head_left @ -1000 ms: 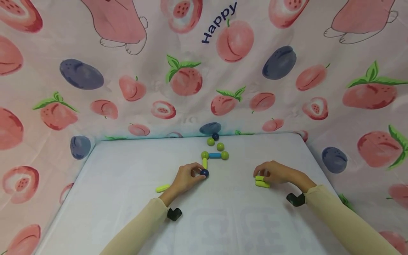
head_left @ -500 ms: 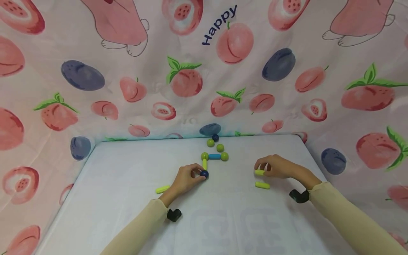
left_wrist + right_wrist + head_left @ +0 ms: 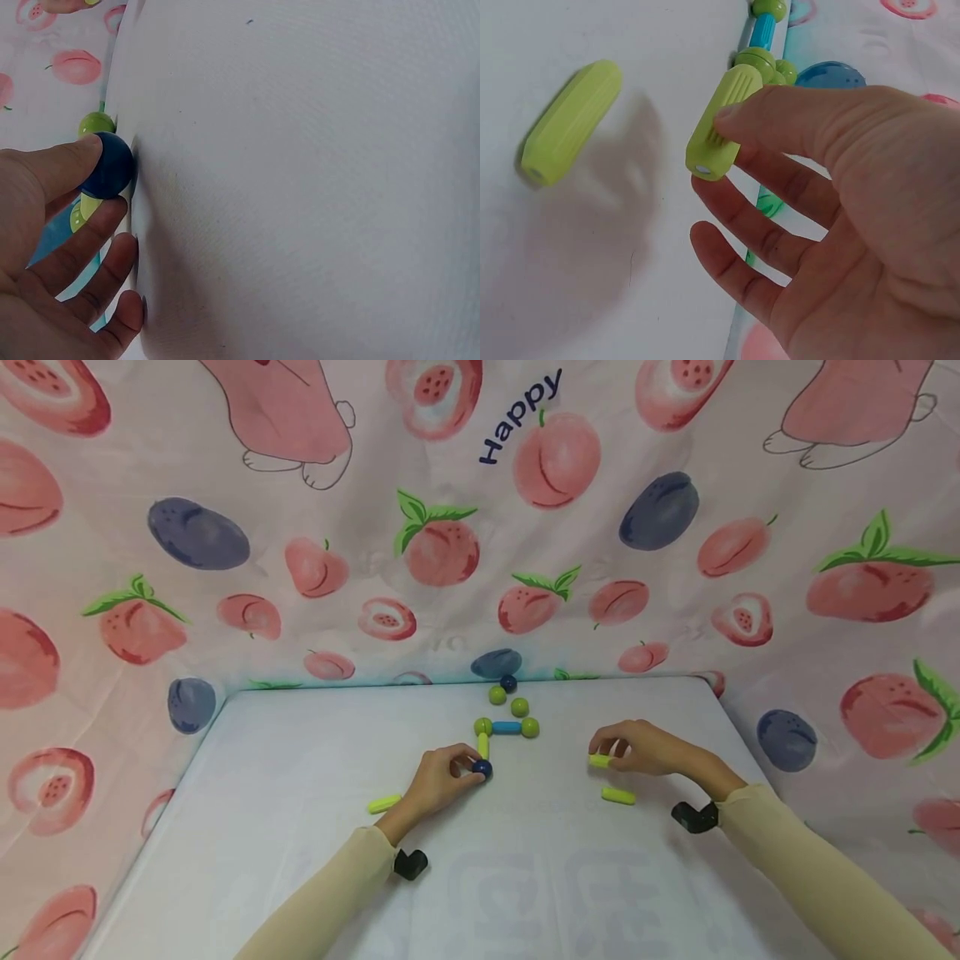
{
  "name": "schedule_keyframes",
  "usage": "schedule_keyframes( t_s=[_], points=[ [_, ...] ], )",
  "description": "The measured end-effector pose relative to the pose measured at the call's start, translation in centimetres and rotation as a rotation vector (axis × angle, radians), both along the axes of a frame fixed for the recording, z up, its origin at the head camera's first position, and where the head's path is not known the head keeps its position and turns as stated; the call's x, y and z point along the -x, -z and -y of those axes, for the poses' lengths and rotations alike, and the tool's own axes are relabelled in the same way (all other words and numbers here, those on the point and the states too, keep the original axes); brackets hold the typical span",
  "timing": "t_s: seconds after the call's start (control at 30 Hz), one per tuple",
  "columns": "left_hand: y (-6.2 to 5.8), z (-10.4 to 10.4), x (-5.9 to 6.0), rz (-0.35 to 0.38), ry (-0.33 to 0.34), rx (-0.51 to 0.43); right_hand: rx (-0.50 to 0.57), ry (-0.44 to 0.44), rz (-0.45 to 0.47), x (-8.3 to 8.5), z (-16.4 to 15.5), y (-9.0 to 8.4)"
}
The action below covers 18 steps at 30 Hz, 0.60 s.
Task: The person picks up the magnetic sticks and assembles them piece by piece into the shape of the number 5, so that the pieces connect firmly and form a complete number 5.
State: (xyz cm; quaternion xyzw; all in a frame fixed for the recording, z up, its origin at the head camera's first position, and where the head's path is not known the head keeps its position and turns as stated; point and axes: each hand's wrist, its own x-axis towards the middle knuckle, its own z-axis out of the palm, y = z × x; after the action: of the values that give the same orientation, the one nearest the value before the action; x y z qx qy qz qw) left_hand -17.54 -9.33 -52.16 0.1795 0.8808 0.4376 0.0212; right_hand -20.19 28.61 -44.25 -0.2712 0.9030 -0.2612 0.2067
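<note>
On the white table (image 3: pixel 300 827) lies a small figure of sticks and balls: a blue stick (image 3: pixel 507 727) between two green balls, and a yellow-green stick (image 3: pixel 483 745) running down to a dark blue ball (image 3: pixel 482 768). My left hand (image 3: pixel 438 781) pinches that dark blue ball (image 3: pixel 107 166) between thumb and forefinger. My right hand (image 3: pixel 637 750) pinches a yellow-green stick (image 3: pixel 600 761) (image 3: pixel 721 121) just above the table, to the right of the figure. A second yellow-green stick (image 3: pixel 618 796) (image 3: pixel 570 122) lies on the table below it.
Another yellow-green stick (image 3: pixel 384 803) lies left of my left wrist. Two loose green balls (image 3: pixel 508 700) and a dark blue ball (image 3: pixel 508 682) sit near the table's far edge. A fruit-print cloth (image 3: pixel 480 527) hangs behind and to both sides.
My right hand lifted one yellow-green stick off its twin and carried it up and slightly left toward the figure. The left hand stayed on the dark blue ball.
</note>
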Motion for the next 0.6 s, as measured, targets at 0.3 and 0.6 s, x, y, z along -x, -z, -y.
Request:
schedule_keyframes(
  t_s=[0.3, 0.6],
  points=[
    [-0.1, 0.0, -0.1, -0.006, 0.006, -0.007, 0.111, -0.069, 0.015, 1.1, 1.7, 0.5],
    [-0.2, 0.1, -0.1, -0.005, 0.006, -0.013, 0.194, -0.093, 0.055, 2.0, 4.8, 1.6]
  ],
)
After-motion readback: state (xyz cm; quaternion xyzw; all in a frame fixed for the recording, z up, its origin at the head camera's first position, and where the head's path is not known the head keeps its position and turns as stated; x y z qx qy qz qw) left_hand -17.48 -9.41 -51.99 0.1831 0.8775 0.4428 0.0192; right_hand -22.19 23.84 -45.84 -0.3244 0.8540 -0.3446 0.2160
